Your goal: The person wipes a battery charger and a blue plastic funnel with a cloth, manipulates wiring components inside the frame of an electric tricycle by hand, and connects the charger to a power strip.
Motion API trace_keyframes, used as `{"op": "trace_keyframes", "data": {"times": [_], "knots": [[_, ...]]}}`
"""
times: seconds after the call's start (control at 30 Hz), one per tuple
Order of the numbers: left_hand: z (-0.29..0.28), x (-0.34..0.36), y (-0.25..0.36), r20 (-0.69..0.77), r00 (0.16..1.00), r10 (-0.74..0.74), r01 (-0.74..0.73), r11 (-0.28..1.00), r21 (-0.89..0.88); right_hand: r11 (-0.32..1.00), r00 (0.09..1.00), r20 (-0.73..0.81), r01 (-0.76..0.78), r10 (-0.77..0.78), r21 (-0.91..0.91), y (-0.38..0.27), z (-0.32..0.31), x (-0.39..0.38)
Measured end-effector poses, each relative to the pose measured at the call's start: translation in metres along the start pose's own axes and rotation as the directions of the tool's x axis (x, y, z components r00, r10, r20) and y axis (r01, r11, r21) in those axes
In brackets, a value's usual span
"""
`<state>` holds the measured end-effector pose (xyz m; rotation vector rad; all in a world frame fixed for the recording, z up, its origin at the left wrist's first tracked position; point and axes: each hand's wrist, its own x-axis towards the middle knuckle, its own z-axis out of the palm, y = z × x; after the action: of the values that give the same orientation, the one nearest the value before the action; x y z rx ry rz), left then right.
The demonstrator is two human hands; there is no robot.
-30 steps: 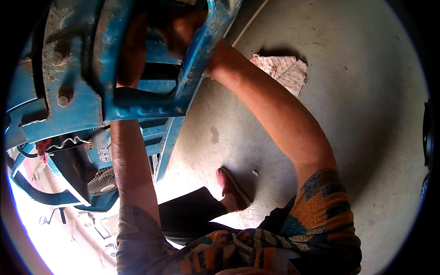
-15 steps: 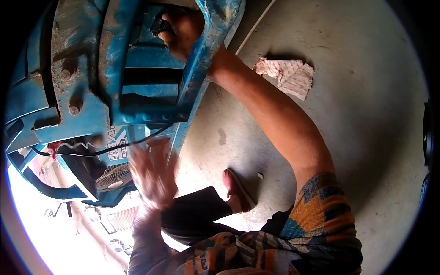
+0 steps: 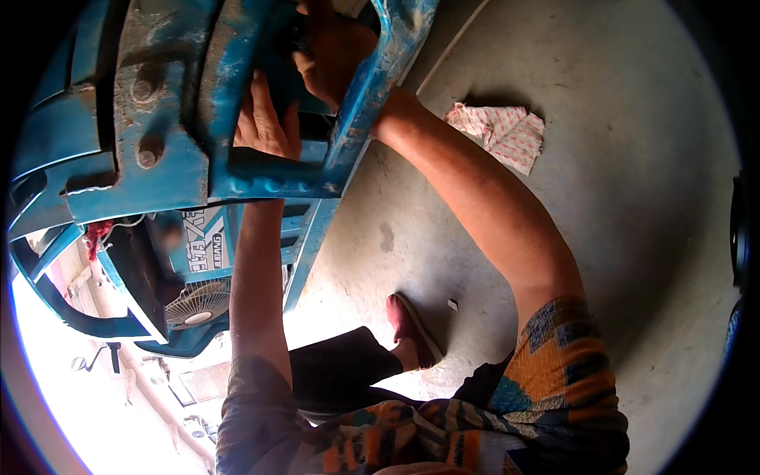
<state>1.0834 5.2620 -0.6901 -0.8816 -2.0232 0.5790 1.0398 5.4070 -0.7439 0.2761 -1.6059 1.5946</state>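
A blue metal frame, its paint worn, fills the left of the scene above a concrete floor, as a person works with both bare hands inside its far opening. Its exposed edges could scrape either forearm if a hand slips or pulls out fast. A pale patterned cloth lies on the floor to the right, apart from the arms. The left hand reaches in from the near side, fingers extended, thumb held apart; whether it touches metal cannot be told. The right hand, beyond it and to the right, curls inward and appears to pinch a small dark part, its shape lost in shadow, at the opening's far end. A loosened pinch could let the part drop through the gaps; poor light could leave fingers trapped against the frame. Two rusty bolts, at left, could catch a knuckle.
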Motion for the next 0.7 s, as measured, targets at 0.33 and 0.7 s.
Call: {"op": "trace_keyframes", "data": {"times": [0.33, 0.7], "knots": [[0.016, 0.058, -0.012, -0.109, 0.977, 0.185, -0.18, 0.982, 0.049, 0.966, 0.984, 0.001, 0.173, -0.176, -0.19, 0.006, -0.013, -0.006], [0.019, 0.055, -0.009, -0.138, 0.99, 0.008, -0.035, 0.979, -0.199, 0.972, 0.983, 0.097, 0.169, -0.155, -0.161, 0.015, -0.011, -0.015]]}}
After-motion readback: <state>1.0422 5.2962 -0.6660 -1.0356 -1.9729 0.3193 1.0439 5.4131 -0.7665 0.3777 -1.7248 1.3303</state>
